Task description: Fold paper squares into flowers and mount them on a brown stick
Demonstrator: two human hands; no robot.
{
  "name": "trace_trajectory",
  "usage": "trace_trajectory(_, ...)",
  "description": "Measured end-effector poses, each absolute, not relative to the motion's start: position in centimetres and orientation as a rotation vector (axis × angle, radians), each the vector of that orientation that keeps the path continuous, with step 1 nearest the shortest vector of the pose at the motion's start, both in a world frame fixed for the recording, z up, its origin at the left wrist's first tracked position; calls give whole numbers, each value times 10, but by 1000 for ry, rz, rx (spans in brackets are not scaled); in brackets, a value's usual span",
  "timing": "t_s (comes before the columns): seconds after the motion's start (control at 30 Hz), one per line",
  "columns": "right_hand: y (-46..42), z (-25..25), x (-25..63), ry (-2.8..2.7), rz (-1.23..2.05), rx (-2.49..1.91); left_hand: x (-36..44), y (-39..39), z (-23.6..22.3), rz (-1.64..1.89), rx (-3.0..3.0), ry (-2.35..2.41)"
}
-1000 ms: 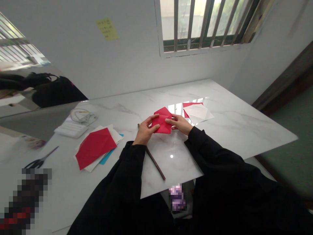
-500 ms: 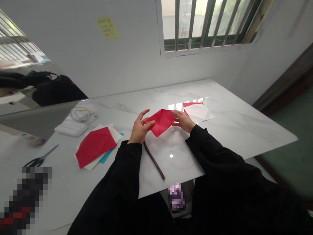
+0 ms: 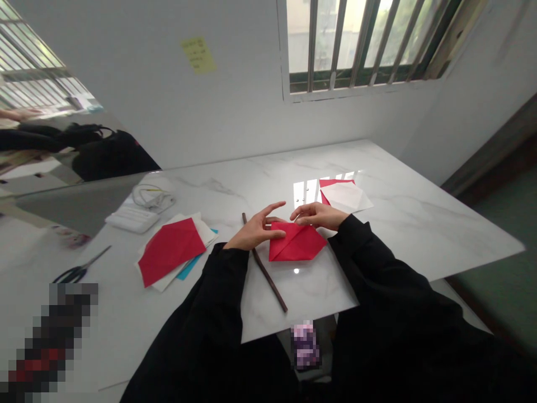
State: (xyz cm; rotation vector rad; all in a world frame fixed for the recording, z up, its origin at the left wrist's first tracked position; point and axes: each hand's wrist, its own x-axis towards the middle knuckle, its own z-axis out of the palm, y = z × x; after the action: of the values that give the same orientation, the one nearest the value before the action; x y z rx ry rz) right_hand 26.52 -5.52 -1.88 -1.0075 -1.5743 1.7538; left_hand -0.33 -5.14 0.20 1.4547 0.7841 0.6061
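A folded red paper (image 3: 297, 244) lies on the white marble table (image 3: 403, 224) in front of me. My left hand (image 3: 255, 229) is at its left corner, thumb on top of the paper and index finger lifted. My right hand (image 3: 319, 215) is at the paper's top edge with its fingers curled and pinching there. Both black sleeves reach in from below.
A thin dark stick (image 3: 265, 270) lies just left of the paper. Further left are a stack of red, white and blue sheets (image 3: 171, 252), scissors (image 3: 79, 272) and a white box (image 3: 132, 218) with a cable. A red and white sheet (image 3: 344, 193) lies behind my right hand.
The red paper was held up off the table between both hands; now it lies flat, lower and nearer to me, with both hands at its upper edge.
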Motion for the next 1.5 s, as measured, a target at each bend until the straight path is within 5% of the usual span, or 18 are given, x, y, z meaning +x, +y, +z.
trace_trajectory(0.53,-57,-30,243,-1776,1683,-1086,7,-53,-7,781,1471,902)
trace_trajectory(0.9,-46,-31,240,-1031,1386,-1055,10,-53,-6,1120,1701,996)
trace_trajectory(1.5,-50,-33,229,-1059,1406,-1033,18,-53,-20,1185,1892,948)
